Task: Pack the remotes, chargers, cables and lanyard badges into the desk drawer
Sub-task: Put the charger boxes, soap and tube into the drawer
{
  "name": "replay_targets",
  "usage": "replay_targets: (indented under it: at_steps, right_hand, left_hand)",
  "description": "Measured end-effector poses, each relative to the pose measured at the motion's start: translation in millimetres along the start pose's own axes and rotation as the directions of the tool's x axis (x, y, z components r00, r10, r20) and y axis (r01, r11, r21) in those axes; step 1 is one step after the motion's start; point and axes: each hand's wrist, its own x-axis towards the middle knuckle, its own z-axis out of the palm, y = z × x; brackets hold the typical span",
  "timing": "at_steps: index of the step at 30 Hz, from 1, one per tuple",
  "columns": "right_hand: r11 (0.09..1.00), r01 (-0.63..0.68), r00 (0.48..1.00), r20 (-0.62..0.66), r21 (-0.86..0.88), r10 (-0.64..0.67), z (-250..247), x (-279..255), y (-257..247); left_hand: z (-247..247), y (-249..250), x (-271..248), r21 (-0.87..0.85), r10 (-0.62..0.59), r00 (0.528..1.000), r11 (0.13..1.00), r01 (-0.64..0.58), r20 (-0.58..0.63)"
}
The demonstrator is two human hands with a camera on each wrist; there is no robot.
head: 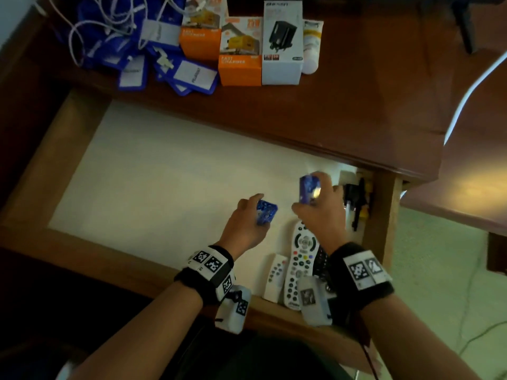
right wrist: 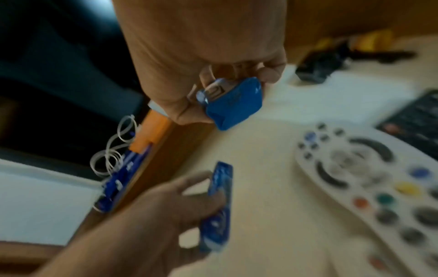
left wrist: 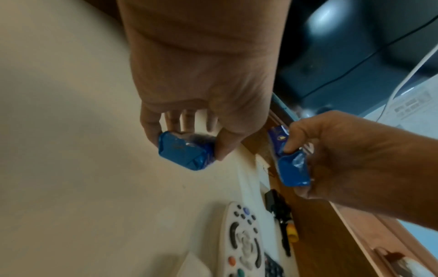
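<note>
Over the open wooden desk drawer (head: pixel 68 138), the left hand (head: pixel 241 223) grips 1 small blue plastic-wrapped charger (head: pixel 265 212), fingers curled round it; the right hand (head: pixel 323 207) pinches another blue wrapped charger (head: pixel 308 189). 3 remotes (head: pixel 299 259) lie near-right inside. Blue lanyard badges (head: pixel 164 69) and boxed chargers (head: pixel 241 50) sit on the far surface.

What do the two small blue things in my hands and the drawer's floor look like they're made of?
Both blue packets look wrapped in glossy plastic film: shiny glints, creased folded corners; the contents are hidden. The drawer floor looks like matte cream board or liner paper, flat and unreflective; which one is unclear.
</note>
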Motion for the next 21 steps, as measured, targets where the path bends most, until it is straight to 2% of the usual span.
replay_targets:
  at_steps: [3, 6, 10, 14, 18, 21]
  right_hand:
    - [0.996, -0.044, 0.997, 0.074, 0.078, 0.038, 29, -12, 14]
    - [0.995, -0.042, 0.994, 0.099, 0.091, 0.033, 48, -10, 14]
    - [0.999, -0.02, 0.984, 0.177, 0.038, 0.013, 64, 2, 6]
    - [0.995, -0.059, 0.966, 0.246, -0.075, 0.076, 78, 12, 3]
    - [0.988, -0.063, 0.959, 0.266, -0.138, 0.098, 86, 13, 6]
    - [0.982, -0.04, 0.954, 0.284, -0.186, 0.092, 90, 12, 10]
  left_hand:
    - [10, -12, -5, 0.1, -0.039, 0.999, 0.994, 0.039, 0.002]
    - [14, -19, -6, 0.242, -0.104, 0.993, 0.966, 0.087, 0.06]
    - [17, -20, -7, 0.367, -0.21, 0.953, 0.923, 0.118, 0.22]
    - [24, -20, -9, 0.446, -0.296, 0.923, 0.88, 0.163, 0.247]
    - [27, -24, -9, 0.439, -0.293, 0.916, 0.885, 0.153, 0.273]
    - [27, -26, -11, 0.413, -0.254, 0.929, 0.902, 0.127, 0.269]
